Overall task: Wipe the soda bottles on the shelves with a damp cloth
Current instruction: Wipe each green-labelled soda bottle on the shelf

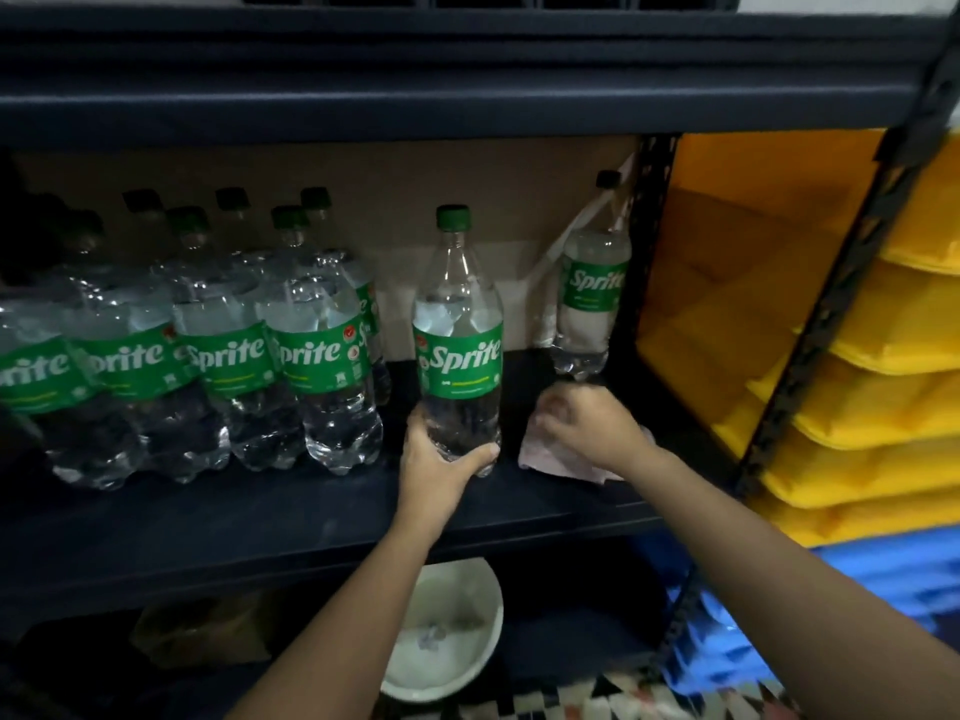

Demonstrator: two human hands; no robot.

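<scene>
Sprite bottle [458, 335] held at base by left hand [436, 467]; right hand [589, 426] gathering pink cloth [558, 459] on shelf [260, 517]; wipe next, likely needing firmer cloth hold.

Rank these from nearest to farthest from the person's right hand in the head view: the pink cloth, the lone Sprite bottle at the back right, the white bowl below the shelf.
1. Pink cloth: under the right hand, on the shelf.
2. Back-right Sprite bottle: just behind the hand.
3. White bowl: below the shelf, lower left.
</scene>
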